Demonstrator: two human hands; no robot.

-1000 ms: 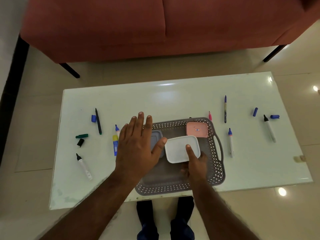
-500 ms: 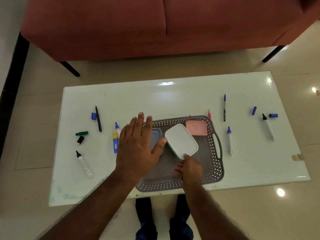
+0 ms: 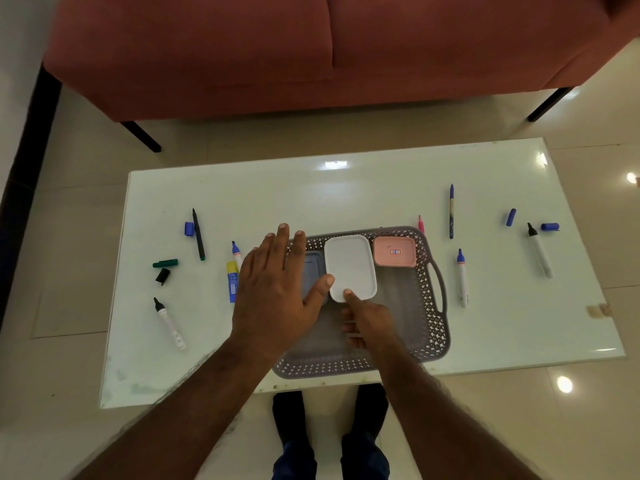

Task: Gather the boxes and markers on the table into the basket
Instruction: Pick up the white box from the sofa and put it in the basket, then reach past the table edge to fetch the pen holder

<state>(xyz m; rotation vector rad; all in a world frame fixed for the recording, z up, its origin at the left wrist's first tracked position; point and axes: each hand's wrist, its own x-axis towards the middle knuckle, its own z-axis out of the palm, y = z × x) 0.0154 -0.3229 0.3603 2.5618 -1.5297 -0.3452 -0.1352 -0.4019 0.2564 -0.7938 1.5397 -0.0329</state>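
Pinching the white plastic box (image 3: pixel 350 268) at its six o'clock end, the right hand (image 3: pixel 369 322) should probably slide it flat inside the grey woven basket (image 3: pixel 437 327), left hand (image 3: pixel 277 292) spread open.

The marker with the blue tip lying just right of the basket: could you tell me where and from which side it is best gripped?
Grip the blue-tipped marker across the middle of its white barrel, coming straight down from above with the right hand. It lies flat on the table, long axis pointing away from the person, with bare surface on both sides, so the fingers can likely close across its narrow width clear of the basket handle.
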